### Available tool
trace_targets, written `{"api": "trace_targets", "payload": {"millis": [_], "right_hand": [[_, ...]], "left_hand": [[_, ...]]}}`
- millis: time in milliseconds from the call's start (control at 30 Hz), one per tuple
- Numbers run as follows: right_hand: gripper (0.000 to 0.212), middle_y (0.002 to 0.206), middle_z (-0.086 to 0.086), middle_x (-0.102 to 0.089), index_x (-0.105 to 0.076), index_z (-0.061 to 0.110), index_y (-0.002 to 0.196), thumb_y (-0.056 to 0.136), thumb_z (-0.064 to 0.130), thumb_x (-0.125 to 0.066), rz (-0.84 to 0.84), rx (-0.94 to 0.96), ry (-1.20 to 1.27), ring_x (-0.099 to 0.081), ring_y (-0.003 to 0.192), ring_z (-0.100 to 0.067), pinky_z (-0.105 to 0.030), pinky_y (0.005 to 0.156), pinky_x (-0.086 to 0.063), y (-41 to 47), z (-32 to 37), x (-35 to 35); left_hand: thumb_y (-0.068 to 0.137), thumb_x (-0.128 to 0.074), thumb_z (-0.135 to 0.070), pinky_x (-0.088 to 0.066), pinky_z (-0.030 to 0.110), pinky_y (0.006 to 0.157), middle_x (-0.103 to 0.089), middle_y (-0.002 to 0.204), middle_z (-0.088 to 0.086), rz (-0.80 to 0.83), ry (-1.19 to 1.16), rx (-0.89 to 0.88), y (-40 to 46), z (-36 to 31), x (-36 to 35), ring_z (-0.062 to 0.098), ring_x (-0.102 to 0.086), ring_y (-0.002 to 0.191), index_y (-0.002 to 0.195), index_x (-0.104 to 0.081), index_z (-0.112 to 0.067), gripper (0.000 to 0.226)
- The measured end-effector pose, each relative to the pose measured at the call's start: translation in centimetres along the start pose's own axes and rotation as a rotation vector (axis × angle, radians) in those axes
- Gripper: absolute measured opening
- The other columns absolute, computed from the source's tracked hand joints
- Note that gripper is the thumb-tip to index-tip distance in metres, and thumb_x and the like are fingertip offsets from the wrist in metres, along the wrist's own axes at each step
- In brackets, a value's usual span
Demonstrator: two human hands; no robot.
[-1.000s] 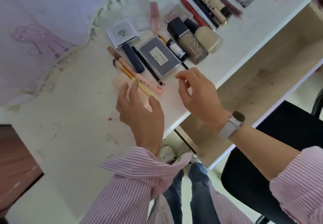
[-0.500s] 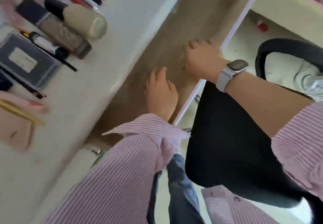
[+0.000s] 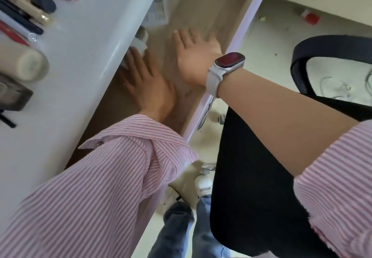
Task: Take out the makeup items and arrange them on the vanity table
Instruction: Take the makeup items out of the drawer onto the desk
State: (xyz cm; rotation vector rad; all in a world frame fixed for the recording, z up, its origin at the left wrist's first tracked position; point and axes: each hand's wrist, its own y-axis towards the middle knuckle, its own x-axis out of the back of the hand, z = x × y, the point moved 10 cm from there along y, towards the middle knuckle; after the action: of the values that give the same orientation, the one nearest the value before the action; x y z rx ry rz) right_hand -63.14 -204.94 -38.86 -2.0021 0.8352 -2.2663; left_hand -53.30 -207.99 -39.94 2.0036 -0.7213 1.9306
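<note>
Person in a pink-and-white striped shirt: buttoned cuff on the left sleeve [image 3: 112, 169], right sleeve [image 3: 338, 181] pushed above the forearm. Smartwatch [image 3: 225, 68] with white strap and dark reddish face on the right wrist. Blue jeans [image 3: 181, 231]; white shoe [image 3: 204, 184].

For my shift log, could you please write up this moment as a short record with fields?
setting: white vanity table with an open drawer below its edge
left hand: inside the drawer, fingers reaching a small white item under the tabletop; grasp unclear
right hand: open, flat in the drawer, empty
on tabletop: makeup items, including a beige bottle
wrist: smartwatch on the right
</note>
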Motion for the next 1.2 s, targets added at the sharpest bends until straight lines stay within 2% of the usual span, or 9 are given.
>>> {"api": "trace_targets", "payload": {"millis": [167, 300, 433, 500, 567, 667, 833, 967, 1200], "right_hand": [[0.056, 0.157, -0.004, 0.005, 0.005, 0.010, 0.147, 0.096, 0.013, -0.017, 0.011, 0.006, 0.145, 0.001, 0.145, -0.021, -0.051, 0.113, -0.005, 3.9, -0.7, -0.1], [0.056, 0.157, 0.000, 0.006, 0.004, 0.015, 0.148, 0.098, 0.025, -0.019, -0.018, 0.067, 0.239, 0.001, 0.145, -0.020, -0.051, 0.112, -0.005, 6.2, 0.1, 0.6], [0.054, 0.157, 0.002, 0.005, 0.001, 0.018, 0.149, 0.099, 0.029, -0.019, -0.013, 0.114, 0.190, 0.000, 0.145, -0.020, -0.051, 0.113, -0.006, 6.6, 0.6, 0.5], [0.054, 0.158, -0.001, -0.002, -0.008, 0.015, 0.148, 0.098, 0.025, -0.025, -0.022, 0.119, 0.077, -0.007, 0.144, -0.024, -0.051, 0.111, -0.011, 5.8, 0.4, 0.7], [0.050, 0.152, -0.010, -0.022, -0.026, 0.009, 0.143, 0.095, 0.019, -0.034, -0.080, 0.119, 0.012, -0.024, 0.137, -0.030, -0.048, 0.105, -0.023, 5.0, 0.2, 2.1], [0.041, 0.135, -0.017, -0.038, -0.043, 0.003, 0.129, 0.088, 0.012, -0.045, -0.180, 0.043, 0.092, -0.038, 0.123, -0.034, -0.044, 0.092, -0.036, 4.9, -0.9, 4.2], [0.053, 0.151, -0.016, -0.011, -0.033, 0.001, 0.128, 0.084, 0.015, -0.059, -0.011, -0.017, 0.231, -0.020, 0.135, -0.033, -0.049, 0.096, -0.036, 6.1, -1.1, 1.5], [0.044, 0.133, -0.019, -0.033, -0.039, 0.001, 0.125, 0.088, 0.017, -0.055, -0.075, -0.037, 0.161, -0.037, 0.121, -0.037, -0.045, 0.091, -0.040, 5.8, -1.0, 1.7], [0.054, 0.120, -0.019, -0.040, -0.041, 0.005, 0.114, 0.076, 0.037, -0.064, -0.143, -0.067, 0.141, -0.037, 0.113, -0.036, -0.038, 0.079, -0.038, 1.6, -1.8, 4.2]], "left_hand": [[0.082, -0.051, -0.024, -0.011, 0.054, 0.108, -0.010, 0.154, 0.015, -0.043, 0.009, -0.088, -0.7, -0.2, 0.6, 0.031, -0.007, 0.142, 0.146, -0.016, -0.013, 0.075], [0.084, -0.049, -0.024, -0.004, 0.052, 0.111, -0.006, 0.156, 0.014, -0.067, 0.037, -0.087, 0.6, -0.1, 0.9, 0.030, -0.004, 0.143, 0.147, -0.013, -0.012, 0.074], [0.085, -0.049, -0.022, -0.002, 0.053, 0.111, -0.016, 0.154, 0.014, -0.060, 0.028, -0.112, 0.3, -0.2, 0.2, 0.030, -0.007, 0.143, 0.146, -0.019, -0.012, 0.069], [0.083, -0.054, -0.023, -0.006, 0.053, 0.111, -0.024, 0.150, 0.016, -0.070, -0.011, -0.117, -0.5, -0.1, 0.2, 0.032, -0.015, 0.141, 0.142, -0.030, -0.012, 0.064], [0.083, -0.059, -0.028, -0.010, 0.055, 0.109, -0.030, 0.148, 0.018, -0.083, -0.039, -0.115, -0.7, 0.0, 0.3, 0.033, -0.021, 0.139, 0.136, -0.038, -0.010, 0.060], [0.080, -0.064, -0.033, -0.016, 0.056, 0.107, -0.034, 0.146, 0.016, -0.067, -0.075, -0.085, -0.4, 0.1, 0.1, 0.031, -0.028, 0.136, 0.131, -0.042, -0.008, 0.060], [0.068, -0.067, -0.016, -0.031, 0.050, 0.095, -0.043, 0.137, 0.015, -0.052, -0.102, -0.068, -0.6, 0.2, 0.2, 0.033, -0.042, 0.123, 0.129, -0.046, -0.009, 0.065], [0.067, -0.066, -0.009, -0.037, 0.045, 0.088, -0.046, 0.129, 0.019, -0.063, -0.161, -0.050, -0.7, 0.7, 0.9, 0.035, -0.046, 0.115, 0.130, -0.044, -0.007, 0.066], [0.071, -0.064, -0.002, -0.036, 0.032, 0.094, -0.033, 0.134, 0.022, 0.023, -0.548, -0.079, -3.5, -1.2, 3.0, 0.036, -0.045, 0.115, 0.132, -0.040, -0.001, 0.066]]}}
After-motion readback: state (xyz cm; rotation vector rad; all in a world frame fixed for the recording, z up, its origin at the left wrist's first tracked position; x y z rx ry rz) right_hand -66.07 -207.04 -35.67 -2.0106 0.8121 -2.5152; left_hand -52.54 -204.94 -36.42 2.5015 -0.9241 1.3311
